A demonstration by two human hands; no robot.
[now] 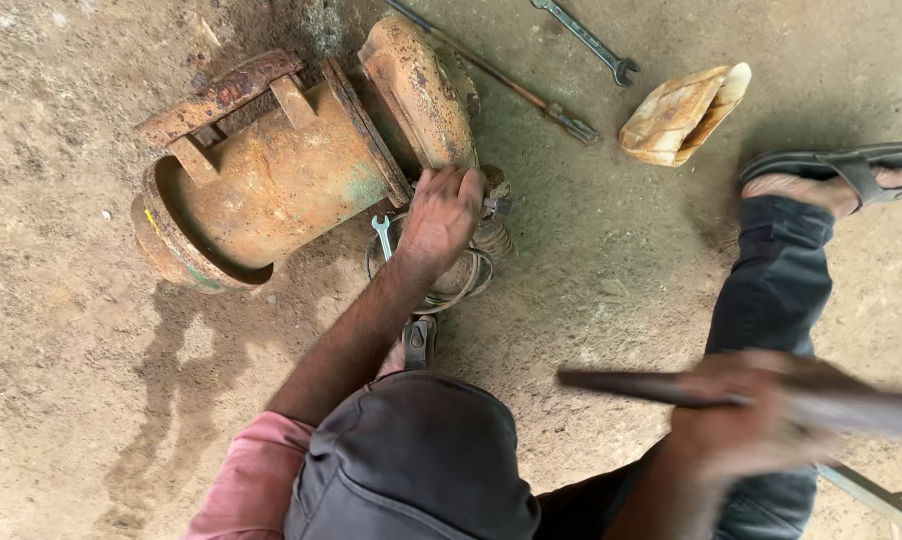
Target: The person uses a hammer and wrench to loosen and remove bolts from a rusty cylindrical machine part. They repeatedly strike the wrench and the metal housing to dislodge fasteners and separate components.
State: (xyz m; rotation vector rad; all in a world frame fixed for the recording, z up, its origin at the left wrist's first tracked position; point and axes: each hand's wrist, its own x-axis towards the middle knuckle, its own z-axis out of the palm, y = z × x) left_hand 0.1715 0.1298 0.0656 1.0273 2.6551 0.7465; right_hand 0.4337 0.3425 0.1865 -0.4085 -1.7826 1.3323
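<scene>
A big rusty flanged pipe fitting (271,180) lies on its side on the dirt floor. My left hand (441,215) is closed around a short metal piece (497,205) held at the fitting's lower flange; only its grey end shows past my fingers. At the lower right, my right hand (761,410) is blurred with motion. It grips a long dark bar (631,385) that points left, well apart from the fitting.
A small spanner (382,232) and a coil of wire (476,275) lie under my left hand. A long spanner (591,40), a rusty rod (511,85) and a tan stone chunk (681,115) lie beyond. My sandalled foot (841,175) rests at the right.
</scene>
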